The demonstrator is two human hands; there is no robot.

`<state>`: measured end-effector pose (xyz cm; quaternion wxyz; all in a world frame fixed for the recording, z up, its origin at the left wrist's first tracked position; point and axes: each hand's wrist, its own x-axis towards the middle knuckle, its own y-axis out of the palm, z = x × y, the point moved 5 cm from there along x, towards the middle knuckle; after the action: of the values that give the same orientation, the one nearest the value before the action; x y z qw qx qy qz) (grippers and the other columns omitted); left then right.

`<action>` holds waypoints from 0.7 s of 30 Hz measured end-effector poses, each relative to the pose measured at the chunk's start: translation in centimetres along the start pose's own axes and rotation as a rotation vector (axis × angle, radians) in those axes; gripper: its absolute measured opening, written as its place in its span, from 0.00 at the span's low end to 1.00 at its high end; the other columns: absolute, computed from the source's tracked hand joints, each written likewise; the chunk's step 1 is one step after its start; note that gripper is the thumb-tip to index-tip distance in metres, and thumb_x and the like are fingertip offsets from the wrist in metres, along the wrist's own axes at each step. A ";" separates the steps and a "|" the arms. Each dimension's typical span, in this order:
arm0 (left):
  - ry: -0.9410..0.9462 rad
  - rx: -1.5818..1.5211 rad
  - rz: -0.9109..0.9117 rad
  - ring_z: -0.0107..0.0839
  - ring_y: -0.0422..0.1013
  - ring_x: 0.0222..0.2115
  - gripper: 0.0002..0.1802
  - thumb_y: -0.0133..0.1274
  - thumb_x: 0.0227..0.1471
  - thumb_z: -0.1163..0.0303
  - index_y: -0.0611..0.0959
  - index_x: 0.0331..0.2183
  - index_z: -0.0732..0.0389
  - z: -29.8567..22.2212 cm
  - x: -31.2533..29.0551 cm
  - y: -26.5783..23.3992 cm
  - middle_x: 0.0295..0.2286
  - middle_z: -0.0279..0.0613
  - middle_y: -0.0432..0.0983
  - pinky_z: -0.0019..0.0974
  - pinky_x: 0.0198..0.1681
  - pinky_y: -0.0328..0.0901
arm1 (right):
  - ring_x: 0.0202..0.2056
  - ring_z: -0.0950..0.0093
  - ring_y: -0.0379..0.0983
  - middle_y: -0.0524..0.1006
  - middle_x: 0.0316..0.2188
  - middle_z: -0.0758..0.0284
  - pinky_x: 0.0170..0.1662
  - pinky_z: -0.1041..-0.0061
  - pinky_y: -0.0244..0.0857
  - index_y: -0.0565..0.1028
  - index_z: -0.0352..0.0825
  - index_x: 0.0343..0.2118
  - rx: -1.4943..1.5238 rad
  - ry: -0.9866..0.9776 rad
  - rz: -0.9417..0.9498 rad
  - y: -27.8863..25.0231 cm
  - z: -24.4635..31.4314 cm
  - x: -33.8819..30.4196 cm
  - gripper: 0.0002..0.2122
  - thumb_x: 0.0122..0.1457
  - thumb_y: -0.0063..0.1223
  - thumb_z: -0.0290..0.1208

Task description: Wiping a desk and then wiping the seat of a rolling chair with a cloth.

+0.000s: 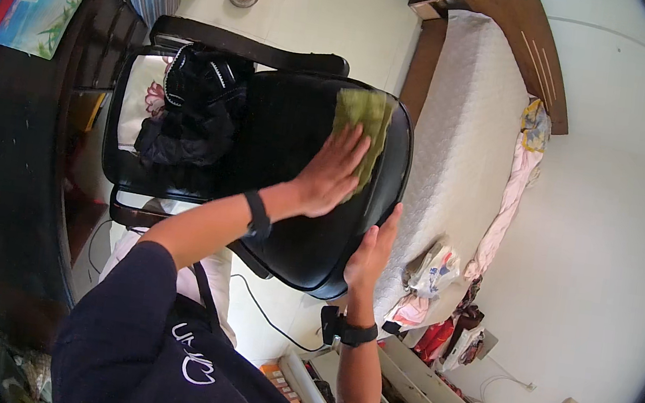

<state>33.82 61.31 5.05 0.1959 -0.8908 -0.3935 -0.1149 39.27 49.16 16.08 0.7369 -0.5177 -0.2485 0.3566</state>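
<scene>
My left hand [334, 169] lies with its fingers outstretched on a green cloth [365, 114], pressing it against the glossy black backrest [291, 129] of a chair. Part of the cloth spreads past my fingertips toward the backrest's upper rim, its edges slightly blurred. Lower on the same rim, my right hand [370, 257] rests along the side, its fingers stretched out and touching the black padding. Dark clothing with pale trim [196, 117] lies heaped at the chair's left part, over a white floral fabric [135, 98]. A black band circles each wrist.
A dark desk [14, 188] curves along the left, bearing a blue-green folder [49, 3]. On the right stands a bed [459, 138] with a white quilted cover and a plastic bag [436, 270]. A black cable [271, 322] crosses the floor near an open drawer unit [428, 388].
</scene>
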 end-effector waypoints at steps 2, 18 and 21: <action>0.007 -0.039 -0.160 0.57 0.35 0.64 0.36 0.38 0.59 0.65 0.45 0.63 0.64 2.4 3.0 -0.9 0.63 0.60 0.35 0.55 0.64 0.36 | 0.53 0.50 0.62 0.61 0.55 0.47 0.54 0.62 0.57 0.49 0.31 0.64 -0.034 0.050 0.020 0.1 0.1 0.1 0.30 0.64 0.28 0.45; 0.255 0.159 0.167 0.44 0.43 0.64 0.30 0.47 0.52 0.63 0.65 0.57 0.57 -5.7 1.5 -2.3 0.60 0.40 0.54 0.61 0.63 0.33 | 0.49 0.51 0.66 0.63 0.54 0.51 0.49 0.60 0.62 0.48 0.35 0.65 0.098 0.005 0.009 -0.2 -0.7 0.0 0.30 0.64 0.28 0.49; 0.307 0.383 0.218 0.30 0.47 0.63 0.27 0.43 0.56 0.58 0.65 0.57 0.47 -4.3 3.6 -2.5 0.59 0.31 0.57 0.62 0.62 0.36 | 0.50 0.51 0.65 0.63 0.55 0.52 0.49 0.60 0.62 0.48 0.35 0.64 0.108 0.025 0.022 -0.4 -0.8 -0.1 0.31 0.64 0.28 0.49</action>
<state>34.12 63.35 10.83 0.4292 -0.8470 -0.2753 -0.1502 39.89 48.53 16.17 0.7630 -0.4841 -0.2141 0.3711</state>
